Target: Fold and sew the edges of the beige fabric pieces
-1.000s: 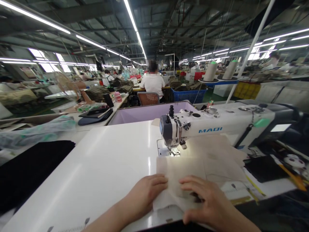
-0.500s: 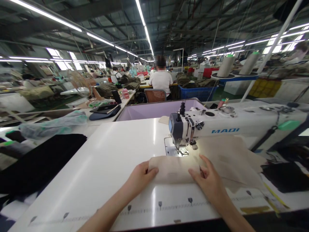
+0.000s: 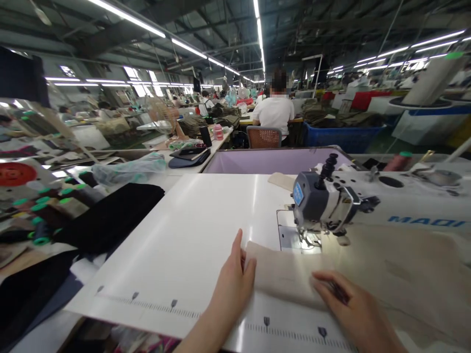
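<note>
A beige piece of fabric (image 3: 283, 274) lies folded on the white sewing table, just in front of the sewing machine's needle area (image 3: 311, 240). My left hand (image 3: 235, 277) has its thumb over the fabric's left edge; the index finger points forward and the other fingers are mostly hidden. Farther right, my right hand (image 3: 348, 304) pinches the fabric near its front edge, thumb and fingertips together. More beige fabric (image 3: 408, 274) spreads to the right under the machine arm (image 3: 371, 201). The presser foot is lit, and the folded piece sits apart from it.
A printed ruler (image 3: 221, 316) runs along the front of the white table (image 3: 191, 235). Black cloth (image 3: 117, 211) and thread spools (image 3: 51, 211) lie at left. Behind stand a lilac bin (image 3: 265, 161), a blue crate (image 3: 338, 135) and a seated person (image 3: 274, 110).
The view has swung left and closer, so the machine appears farther right. My left index finger has stretched forward along the table. The right hand has drawn back to the fabric's near edge.
</note>
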Tool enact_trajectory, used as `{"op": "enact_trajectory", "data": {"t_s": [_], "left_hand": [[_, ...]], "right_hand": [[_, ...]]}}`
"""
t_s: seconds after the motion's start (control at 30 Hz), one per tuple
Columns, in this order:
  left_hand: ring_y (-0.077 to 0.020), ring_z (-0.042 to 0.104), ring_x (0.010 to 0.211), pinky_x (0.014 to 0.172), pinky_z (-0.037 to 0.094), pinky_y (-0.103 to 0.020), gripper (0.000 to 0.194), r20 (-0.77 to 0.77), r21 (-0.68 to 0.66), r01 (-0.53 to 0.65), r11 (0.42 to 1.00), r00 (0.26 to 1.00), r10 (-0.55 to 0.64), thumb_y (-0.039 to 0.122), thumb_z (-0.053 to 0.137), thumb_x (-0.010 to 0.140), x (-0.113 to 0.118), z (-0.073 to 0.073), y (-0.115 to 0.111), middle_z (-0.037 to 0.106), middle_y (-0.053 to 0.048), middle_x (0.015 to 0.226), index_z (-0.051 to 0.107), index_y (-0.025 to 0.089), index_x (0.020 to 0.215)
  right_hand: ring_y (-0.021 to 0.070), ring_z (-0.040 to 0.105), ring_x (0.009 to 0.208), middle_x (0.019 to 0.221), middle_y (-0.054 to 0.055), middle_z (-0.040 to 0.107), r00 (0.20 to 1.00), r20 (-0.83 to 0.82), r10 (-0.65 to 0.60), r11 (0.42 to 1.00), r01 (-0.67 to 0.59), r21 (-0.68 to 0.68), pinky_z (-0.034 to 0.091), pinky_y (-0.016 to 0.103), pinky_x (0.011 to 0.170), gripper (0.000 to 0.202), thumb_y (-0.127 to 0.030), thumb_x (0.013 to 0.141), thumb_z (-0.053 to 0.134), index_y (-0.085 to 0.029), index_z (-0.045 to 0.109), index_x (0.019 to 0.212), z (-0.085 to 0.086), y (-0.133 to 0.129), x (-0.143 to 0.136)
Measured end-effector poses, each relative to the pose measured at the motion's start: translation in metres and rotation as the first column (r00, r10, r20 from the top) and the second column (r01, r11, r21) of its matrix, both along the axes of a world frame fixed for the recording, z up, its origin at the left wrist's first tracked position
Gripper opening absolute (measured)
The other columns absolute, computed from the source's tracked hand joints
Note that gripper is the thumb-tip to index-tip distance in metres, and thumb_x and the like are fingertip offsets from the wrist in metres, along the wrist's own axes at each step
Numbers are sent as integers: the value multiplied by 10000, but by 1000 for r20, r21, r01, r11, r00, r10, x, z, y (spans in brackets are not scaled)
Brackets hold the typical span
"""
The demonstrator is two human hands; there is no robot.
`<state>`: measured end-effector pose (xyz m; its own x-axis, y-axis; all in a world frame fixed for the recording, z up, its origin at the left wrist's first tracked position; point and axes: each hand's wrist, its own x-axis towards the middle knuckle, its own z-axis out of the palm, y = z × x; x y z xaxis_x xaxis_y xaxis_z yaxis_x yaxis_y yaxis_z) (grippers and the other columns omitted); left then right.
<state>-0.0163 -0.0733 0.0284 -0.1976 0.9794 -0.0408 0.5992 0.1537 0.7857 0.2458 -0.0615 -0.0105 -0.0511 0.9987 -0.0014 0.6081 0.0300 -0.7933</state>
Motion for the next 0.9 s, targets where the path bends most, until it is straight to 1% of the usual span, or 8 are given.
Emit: {"op": "enact_trajectory", "data": {"t_s": [0.07, 0.13, 0.2, 0.27, 0.37, 0.47, 0.63, 0.9], "left_hand": [[-194, 638, 750, 723, 518, -328, 604, 34, 7, 12, 1000, 999, -12, 292, 443, 931, 0, 0, -4, 622, -16, 905, 288, 190, 1506], [-185, 640, 750, 706, 515, -318, 425, 75, 5, 13, 1000, 997, -13, 287, 458, 921, -1, 0, -8, 625, -24, 953, 444, 218, 1340], [-180, 629, 726, 686, 505, -308, 216, 94, -6, -6, 1000, 996, 6, 293, 474, 917, -2, 1, -10, 616, -10, 893, 512, 223, 1117], [-182, 612, 704, 679, 493, -306, 108, 71, 3, -15, 1000, 997, 15, 303, 476, 928, -2, 1, -11, 591, 9, 804, 513, 228, 996], [-200, 620, 775, 728, 491, -326, 175, 0, 71, 57, 996, 998, -57, 294, 429, 962, -3, 2, -13, 613, -19, 856, 577, 226, 1025], [-218, 630, 859, 784, 489, -343, 283, -65, 83, 140, 987, 989, -135, 255, 396, 967, -5, 3, -13, 627, -57, 927, 674, 220, 1006], [-205, 630, 819, 754, 486, -322, 297, -70, 45, 126, 991, 990, -123, 246, 433, 953, -6, 6, -13, 618, -55, 879, 727, 209, 944], [-190, 617, 802, 743, 478, -308, 293, -93, 43, 133, 990, 987, -129, 242, 424, 965, -7, 4, -10, 594, -40, 858, 696, 208, 863]], "right_hand": [[236, 714, 746, 846, -10, 775, 999, -8, -42, 999, 42, 0, 556, 280, 684, 311, -577, 823, 607, -322, 770, 893, 3, -4, -3], [229, 702, 723, 826, -13, 770, 998, -12, -59, 998, 59, 5, 553, 276, 687, 295, -566, 817, 615, -325, 772, 884, 5, -7, -4], [225, 692, 700, 821, -7, 769, 998, -5, -64, 998, 64, 25, 552, 274, 685, 288, -554, 815, 618, -320, 776, 874, 6, -7, -3], [222, 689, 680, 820, -3, 770, 999, 12, -48, 998, 48, 39, 551, 267, 663, 291, -552, 809, 619, -316, 781, 863, 6, -5, 0], [211, 680, 622, 774, -6, 764, 999, 40, -18, 999, 17, 31, 537, 252, 593, 318, -576, 784, 622, -310, 788, 840, 7, -2, 3], [198, 655, 588, 724, -10, 752, 997, 54, -64, 998, 62, 32, 527, 246, 597, 328, -572, 787, 614, -296, 788, 823, 10, -2, 2], [202, 668, 618, 740, -13, 757, 997, 48, -64, 998, 63, 17, 511, 240, 583, 320, -572, 760, 624, -299, 784, 809, 15, -5, -3], [206, 667, 651, 728, -24, 745, 993, 19, -118, 993, 119, -16, 505, 254, 630, 307, -570, 755, 618, -310, 775, 801, 20, -8, -7]]}}
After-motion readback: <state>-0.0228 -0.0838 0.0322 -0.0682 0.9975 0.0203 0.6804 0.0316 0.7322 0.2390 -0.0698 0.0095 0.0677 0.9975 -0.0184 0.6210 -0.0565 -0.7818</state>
